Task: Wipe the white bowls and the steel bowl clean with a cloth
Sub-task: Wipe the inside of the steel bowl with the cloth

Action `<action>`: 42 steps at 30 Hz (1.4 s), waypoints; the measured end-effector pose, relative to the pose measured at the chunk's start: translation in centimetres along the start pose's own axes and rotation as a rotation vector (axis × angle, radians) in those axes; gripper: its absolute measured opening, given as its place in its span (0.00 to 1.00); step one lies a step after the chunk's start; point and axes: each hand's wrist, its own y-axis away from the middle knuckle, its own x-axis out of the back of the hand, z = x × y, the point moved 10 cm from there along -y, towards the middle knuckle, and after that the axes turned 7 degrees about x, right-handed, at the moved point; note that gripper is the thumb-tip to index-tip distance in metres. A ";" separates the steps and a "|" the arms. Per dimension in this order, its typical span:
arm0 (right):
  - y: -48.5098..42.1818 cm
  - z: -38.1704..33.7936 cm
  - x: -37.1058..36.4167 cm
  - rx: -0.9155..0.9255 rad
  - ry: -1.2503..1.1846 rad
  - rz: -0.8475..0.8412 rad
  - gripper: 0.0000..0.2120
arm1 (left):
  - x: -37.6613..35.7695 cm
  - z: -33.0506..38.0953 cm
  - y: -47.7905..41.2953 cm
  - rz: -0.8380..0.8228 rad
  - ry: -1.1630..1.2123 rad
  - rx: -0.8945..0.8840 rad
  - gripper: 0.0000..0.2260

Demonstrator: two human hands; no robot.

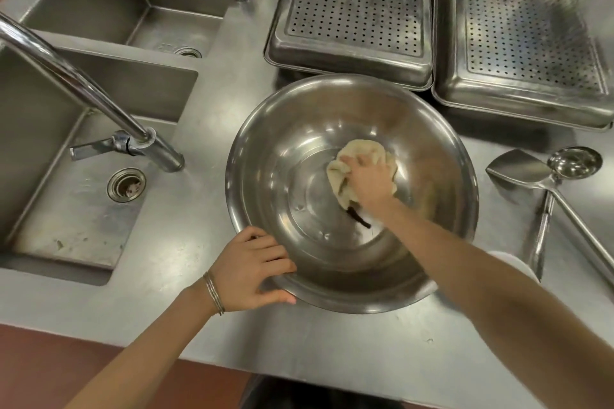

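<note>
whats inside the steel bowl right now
Inside the steel bowl the right hand presses a crumpled beige cloth against the bottom. The left hand steadies the rim outside. The patch under the cloth is covered.

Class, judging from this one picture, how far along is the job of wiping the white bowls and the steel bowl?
Done: nothing can be confirmed. In hand: the right hand presses the cloth inside the steel bowl, while the left hand steadies its rim. Left: only a white edge shows under the right forearm; whether any white bowls are wiped cannot be told.
</note>
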 end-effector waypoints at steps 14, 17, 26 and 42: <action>0.7 0.1 0.3 0.162 0.183 -0.021 0.21 | 0.7 -2.0 0.8 0.073 0.016 0.156 0.20; -3.0 -0.6 0.8 -0.128 -0.101 0.018 0.19 | 0.6 -2.2 0.7 0.084 0.052 0.158 0.19; 5.3 -15.1 -0.8 0.727 -0.118 -0.112 0.26 | 0.8 -1.8 0.5 0.153 0.049 0.132 0.21; 11.6 -4.3 -1.3 0.323 0.146 -0.294 0.13 | 0.9 -1.2 0.7 0.190 -0.040 0.116 0.22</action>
